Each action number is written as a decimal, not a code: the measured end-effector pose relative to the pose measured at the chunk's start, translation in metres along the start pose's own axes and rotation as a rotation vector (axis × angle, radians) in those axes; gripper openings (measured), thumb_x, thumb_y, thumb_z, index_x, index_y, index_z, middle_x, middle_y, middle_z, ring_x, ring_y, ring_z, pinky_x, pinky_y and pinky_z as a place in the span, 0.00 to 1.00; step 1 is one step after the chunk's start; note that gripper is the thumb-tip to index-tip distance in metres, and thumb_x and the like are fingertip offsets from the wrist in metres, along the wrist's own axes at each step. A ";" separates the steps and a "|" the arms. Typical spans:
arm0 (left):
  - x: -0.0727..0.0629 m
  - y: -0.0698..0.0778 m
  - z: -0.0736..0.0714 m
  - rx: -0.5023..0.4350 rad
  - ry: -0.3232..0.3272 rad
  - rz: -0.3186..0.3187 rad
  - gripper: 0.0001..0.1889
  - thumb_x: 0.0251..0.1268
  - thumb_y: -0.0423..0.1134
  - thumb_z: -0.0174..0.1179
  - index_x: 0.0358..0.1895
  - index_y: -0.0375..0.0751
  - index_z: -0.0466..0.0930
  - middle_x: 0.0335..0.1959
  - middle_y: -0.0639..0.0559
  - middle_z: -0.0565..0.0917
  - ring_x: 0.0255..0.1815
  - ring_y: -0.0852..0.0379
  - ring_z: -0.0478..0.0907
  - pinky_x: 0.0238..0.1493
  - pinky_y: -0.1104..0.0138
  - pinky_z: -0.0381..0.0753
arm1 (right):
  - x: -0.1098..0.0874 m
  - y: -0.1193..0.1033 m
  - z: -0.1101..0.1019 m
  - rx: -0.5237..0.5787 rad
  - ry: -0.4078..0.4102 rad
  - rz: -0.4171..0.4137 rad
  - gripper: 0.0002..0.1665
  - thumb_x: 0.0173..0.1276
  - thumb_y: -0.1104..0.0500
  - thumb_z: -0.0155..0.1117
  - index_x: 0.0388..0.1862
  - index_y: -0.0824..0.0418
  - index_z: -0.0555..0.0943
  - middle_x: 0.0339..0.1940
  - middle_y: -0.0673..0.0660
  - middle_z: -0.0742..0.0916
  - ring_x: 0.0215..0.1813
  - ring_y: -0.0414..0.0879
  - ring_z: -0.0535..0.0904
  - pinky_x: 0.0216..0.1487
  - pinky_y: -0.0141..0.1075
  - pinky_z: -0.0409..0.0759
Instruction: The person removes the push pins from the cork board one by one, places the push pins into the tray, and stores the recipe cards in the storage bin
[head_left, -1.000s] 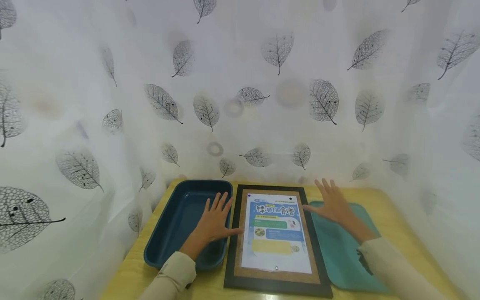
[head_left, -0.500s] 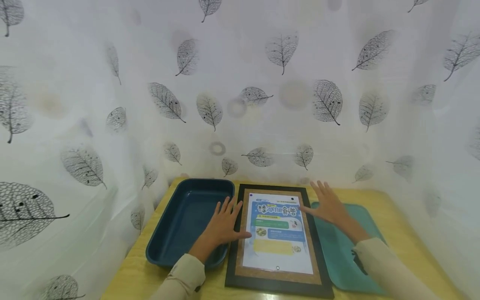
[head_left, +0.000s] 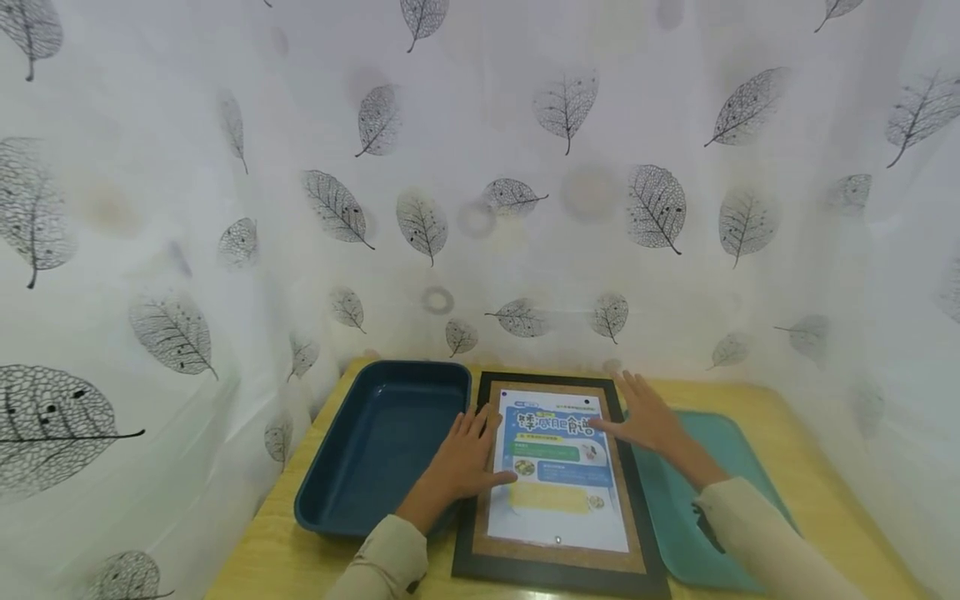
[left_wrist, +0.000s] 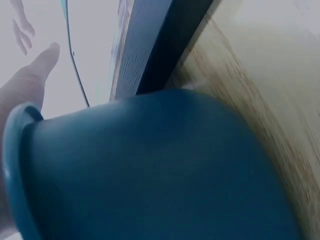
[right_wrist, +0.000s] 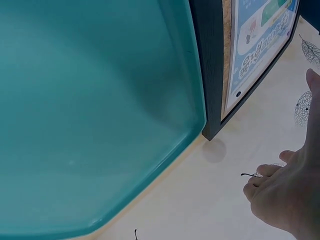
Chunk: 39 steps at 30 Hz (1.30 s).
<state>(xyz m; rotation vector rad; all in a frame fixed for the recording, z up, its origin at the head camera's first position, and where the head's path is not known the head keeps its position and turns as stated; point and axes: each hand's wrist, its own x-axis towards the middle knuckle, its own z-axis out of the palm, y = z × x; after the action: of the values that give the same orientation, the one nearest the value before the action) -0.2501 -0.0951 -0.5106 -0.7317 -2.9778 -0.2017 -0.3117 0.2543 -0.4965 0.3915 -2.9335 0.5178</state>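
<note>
A black-framed cork board (head_left: 558, 578) lies between both hands, with a colourful printed poster (head_left: 551, 521) pinned on it. My left hand (head_left: 463, 462) is over the board's left side, fingers straight and thumb apart, pointing across the poster. Over the upper right edge is my right hand (head_left: 649, 419), its thumb reaching towards the poster. Neither hand holds anything; whether they touch the board cannot be made out in the head view. The left wrist view has the frame's side (left_wrist: 155, 45) beside the blue basin. In the right wrist view my right hand (right_wrist: 287, 192) appears beyond the board's corner.
Left of the board stands a deep dark blue basin (head_left: 375, 458). A shallow teal tray (head_left: 678, 529) lies to the right, close to the frame. The yellow wooden table (head_left: 817, 500) backs onto a white curtain (head_left: 465, 125) printed with grey leaves.
My left hand has moved right, from over the basin to the board's left side. The right hand has shifted slightly left and down. Board, basin and tray stay in place.
</note>
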 end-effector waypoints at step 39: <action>0.026 0.035 0.010 -0.042 -0.290 -0.112 0.49 0.68 0.70 0.58 0.82 0.42 0.58 0.84 0.43 0.57 0.85 0.40 0.50 0.82 0.54 0.55 | 0.021 -0.019 0.035 0.035 -0.067 -0.031 0.60 0.65 0.32 0.70 0.81 0.68 0.61 0.78 0.74 0.67 0.76 0.73 0.64 0.71 0.70 0.65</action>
<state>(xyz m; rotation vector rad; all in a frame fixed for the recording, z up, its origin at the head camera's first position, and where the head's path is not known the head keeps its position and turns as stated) -0.2572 -0.0515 -0.5137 -0.6496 -3.3030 -0.1778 -0.3299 0.2196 -0.5190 0.4669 -2.9810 0.5630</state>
